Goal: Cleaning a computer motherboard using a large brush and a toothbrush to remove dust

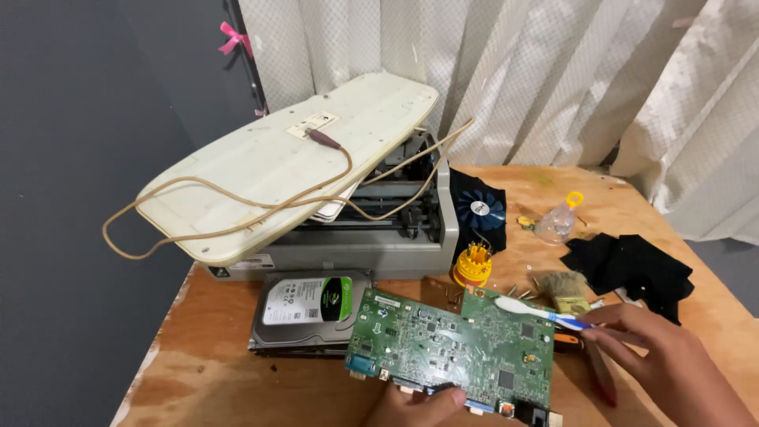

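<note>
My left hand (415,405) grips the near edge of a green circuit board (451,348), holding it tilted above the wooden table (221,372). My right hand (664,360) holds a white and blue toothbrush (541,312) by its handle, with the bristle end resting on the board's upper right part. The board has a blue connector at its left corner and several chips across its face.
A hard drive (308,312) lies left of the board. Behind it an open printer (387,229) carries an upturned cream keyboard (292,162) with a looping cable. A fan (478,209), yellow screwdriver-bit holder (472,267), paintbrush (563,289), black cloth (632,265) and small clear bottle (557,221) lie on the right.
</note>
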